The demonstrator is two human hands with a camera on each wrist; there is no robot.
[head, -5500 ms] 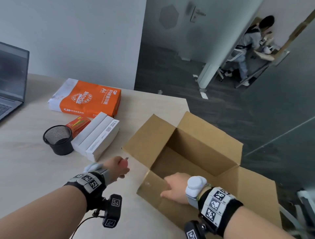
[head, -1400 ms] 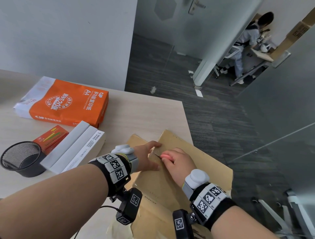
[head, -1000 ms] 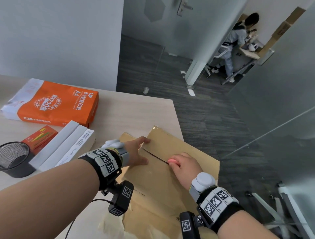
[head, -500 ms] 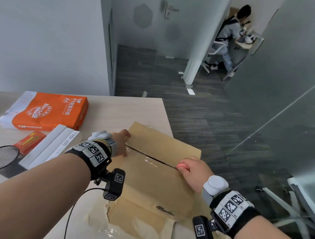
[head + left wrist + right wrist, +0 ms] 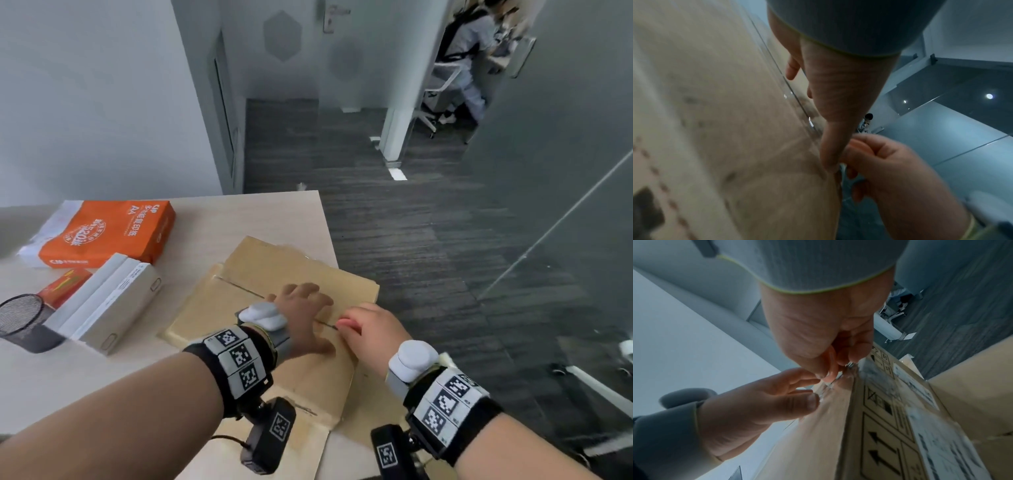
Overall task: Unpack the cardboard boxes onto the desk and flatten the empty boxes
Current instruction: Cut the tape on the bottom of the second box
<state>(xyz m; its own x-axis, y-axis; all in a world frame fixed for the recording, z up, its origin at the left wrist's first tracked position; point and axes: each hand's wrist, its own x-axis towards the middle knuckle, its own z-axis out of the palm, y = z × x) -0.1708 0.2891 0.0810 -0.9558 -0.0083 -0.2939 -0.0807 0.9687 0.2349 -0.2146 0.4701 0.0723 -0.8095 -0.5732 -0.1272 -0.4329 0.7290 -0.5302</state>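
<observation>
Box: your cardboard box (image 5: 274, 274) lies upside down at the desk's (image 5: 212, 219) right edge.
Left hand: your left hand (image 5: 301, 318) presses flat on the box, fingers spread.
Right hand: your right hand (image 5: 373, 332) has its fingers clamped on a small pink cutter (image 5: 344, 323) at the taped seam.

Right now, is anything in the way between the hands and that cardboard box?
Nothing visible. The left hand already lies spread on the upturned cardboard box, and the right hand, gripping a small pink cutter, sits at the taped seam on top of it.
</observation>
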